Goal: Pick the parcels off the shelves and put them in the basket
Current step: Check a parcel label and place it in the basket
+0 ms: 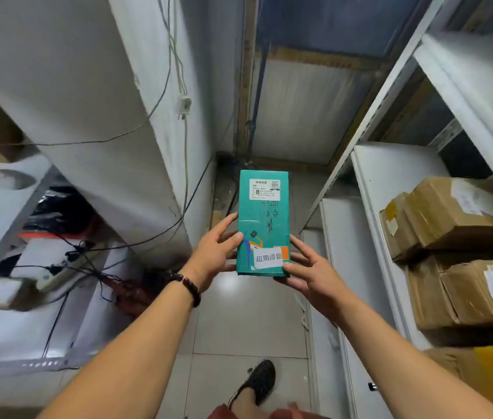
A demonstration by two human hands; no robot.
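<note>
On the left, a shelf [6, 234] holds a black bag [60, 210] and a power strip [67, 266] with dark cables plugged in. A white pillar [88, 116] stands beside it, with more cables hanging across it.

In the middle, both hands hold a green parcel [263, 216] upright in the air above the tiled floor [239, 322], between the shelves. The left hand [212, 255], with a bead bracelet [189, 287] at the wrist, pinches the parcel's left edge, thumb on the front and fingers behind. A white shipping label [265, 189] sits near the parcel's top and a white sticker [268, 257] near its bottom. The right hand [308, 276] grips the lower right corner, thumb on the front, fingers spread behind the right edge.

Below, a dark shoe [257, 382] stands on the floor.

On the right, white shelves [390, 164] carry cardboard boxes [451, 213] stacked on two levels, several with paper labels.
</note>
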